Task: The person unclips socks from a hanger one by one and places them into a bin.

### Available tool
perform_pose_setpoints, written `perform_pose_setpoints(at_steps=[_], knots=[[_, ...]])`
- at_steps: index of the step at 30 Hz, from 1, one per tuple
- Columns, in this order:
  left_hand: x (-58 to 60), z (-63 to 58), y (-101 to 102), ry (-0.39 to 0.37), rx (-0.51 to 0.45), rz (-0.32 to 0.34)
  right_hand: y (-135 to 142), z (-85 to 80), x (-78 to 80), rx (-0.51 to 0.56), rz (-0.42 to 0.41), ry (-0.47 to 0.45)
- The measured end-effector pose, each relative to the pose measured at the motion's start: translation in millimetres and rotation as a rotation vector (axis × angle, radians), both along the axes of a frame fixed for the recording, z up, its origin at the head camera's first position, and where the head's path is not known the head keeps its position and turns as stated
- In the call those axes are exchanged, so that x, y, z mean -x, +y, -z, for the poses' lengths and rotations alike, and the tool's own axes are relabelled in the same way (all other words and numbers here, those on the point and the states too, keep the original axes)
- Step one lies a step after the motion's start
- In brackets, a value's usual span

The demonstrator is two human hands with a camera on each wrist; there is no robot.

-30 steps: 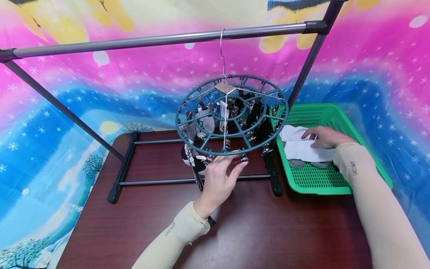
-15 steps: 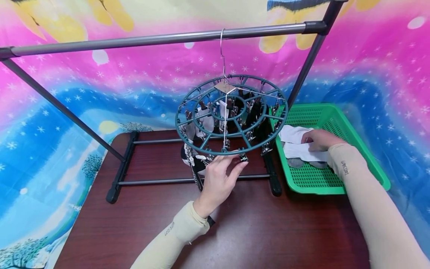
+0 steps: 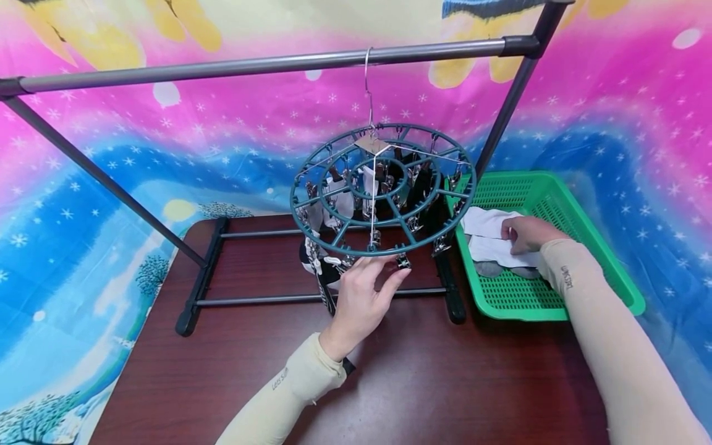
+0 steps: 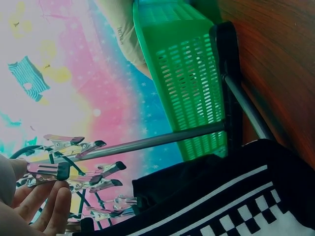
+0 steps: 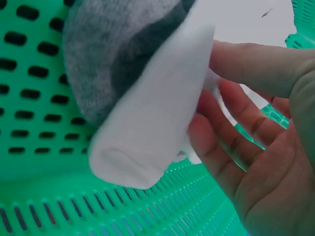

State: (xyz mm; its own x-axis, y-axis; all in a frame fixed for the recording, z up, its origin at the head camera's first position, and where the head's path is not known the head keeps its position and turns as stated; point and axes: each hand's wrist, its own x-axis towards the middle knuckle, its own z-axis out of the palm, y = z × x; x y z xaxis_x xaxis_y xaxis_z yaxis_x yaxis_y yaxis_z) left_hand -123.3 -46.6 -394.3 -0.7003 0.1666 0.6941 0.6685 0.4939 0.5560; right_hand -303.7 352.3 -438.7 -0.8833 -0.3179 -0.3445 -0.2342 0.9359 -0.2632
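My left hand is raised at the near rim of a round green clip hanger. Between its thumb and fingers it pinches a metal clip, seen close up in the left wrist view. In the green basket my right hand holds a white sock, thumb on one side and fingers on the other. Another white sock lies behind that one. A grey sock sits beneath the held sock. Black socks with white stripes and checks hang below the hanger.
The hanger hooks onto the top bar of a metal rack standing on a brown table. To its right stands the green basket, close by the rack's black foot. A printed cloth covers the wall behind.
My right hand has shifted slightly left over the white sock, and its fingers have drawn together on it. The left hand stays at the clip.
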Motion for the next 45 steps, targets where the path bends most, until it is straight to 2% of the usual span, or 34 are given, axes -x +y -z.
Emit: perform_pose_setpoints(at_steps=[5, 14, 19, 21, 24, 27, 30, 33, 35, 36, 38, 39, 42, 45], knots=[[0.2, 1.0, 0, 0.006, 0.008, 0.001, 0, 1.7, -0.6, 0.006, 0.028, -0.051], [-0.8, 1.8, -1, 0.025, 0.025, 0.016, -1, 0.6, 0.8, -0.006, 0.038, -0.041], [-3.2, 0.9, -2, 0.082, 0.071, 0.028, 0, -0.1, -0.6, -0.010, 0.032, -0.042], [-5.3, -0.5, -2, 0.152, 0.120, 0.002, 1, -0.4, -0.8, -0.008, 0.035, -0.042], [-9.6, -3.8, 0, 0.305, 0.166, -0.061, 2, -0.9, -0.7, -0.007, 0.039, -0.044], [-14.7, -11.1, 0, 0.468, 0.149, -0.101, 2, -2.8, -0.9, -0.009, 0.040, -0.044], [-17.3, -21.6, -3, 0.626, 0.090, -0.089, 3, -4.1, -0.7, -0.009, 0.037, -0.042], [-11.5, -30.5, -13, 0.834, 0.034, -0.069, 4, -4.9, -1.1, 0.000, 0.034, -0.036], [-2.2, -33.3, -25, 0.957, -0.013, -0.092, 4, -4.8, -1.7, 0.009, 0.031, -0.034], [2.8, -34.0, -33, 0.994, -0.041, -0.114, 4, -4.8, -2.0, 0.012, 0.032, -0.035], [13.1, -34.3, -50, 0.985, -0.102, -0.157, 4, -5.3, -3.3, 0.017, 0.035, -0.038], [16.9, -34.1, -59, 0.937, -0.123, -0.178, 4, -5.4, -3.6, 0.019, 0.035, -0.038], [24.7, -33.3, -86, 0.707, -0.112, -0.209, 3, -6.2, -4.9, 0.022, 0.035, -0.039], [30.9, -32.2, -107, 0.512, -0.001, -0.216, 3, -6.7, -5.7, 0.018, 0.031, -0.037]])
